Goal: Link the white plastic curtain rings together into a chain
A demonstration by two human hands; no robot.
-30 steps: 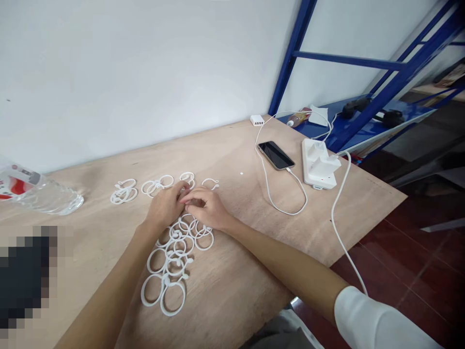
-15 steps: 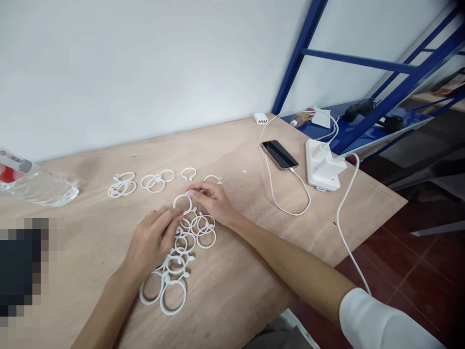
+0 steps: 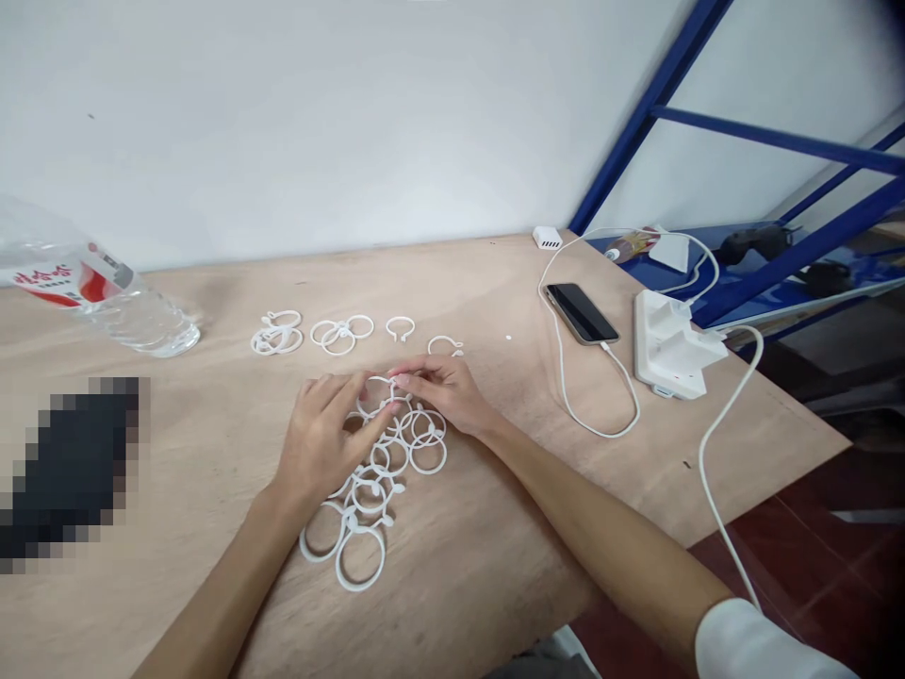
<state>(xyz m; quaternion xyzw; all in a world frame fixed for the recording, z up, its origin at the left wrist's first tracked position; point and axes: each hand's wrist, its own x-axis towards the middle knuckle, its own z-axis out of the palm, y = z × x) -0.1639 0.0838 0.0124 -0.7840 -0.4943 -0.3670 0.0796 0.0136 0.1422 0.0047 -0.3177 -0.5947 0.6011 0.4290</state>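
L hand (image 3: 326, 441): resting on the ring pile at table centre, fingers curled loosely, tips pinching the 9 o'clock edge of the top ring (image 3: 376, 391).
Top ring: lying at 12 o'clock end of the pile, between both hands, just off the wood or touching it; cannot tell which.
R hand (image 3: 444, 389): coming in from 3 o'clock, thumb + forefinger nipping the ring's 3 o'clock edge, other fingers relaxed.
Handling: prob. very light, thin plastic, springy not stiff; likely flexing open at its split; smooth, so slipping poss. Best held by fingertips on opposite rim edges, as now.
Look: white, thin, round, w/ small tab; matching the rest.
Ring pile (image 3: 368, 481): approx. a dozen white rings overlapping, trailing toward 6 o'clock.
Sorted rings (image 3: 339, 334): sitting in small groups in a row at 12 o'clock of the hands.
Table (image 3: 212, 434): pale plywood.
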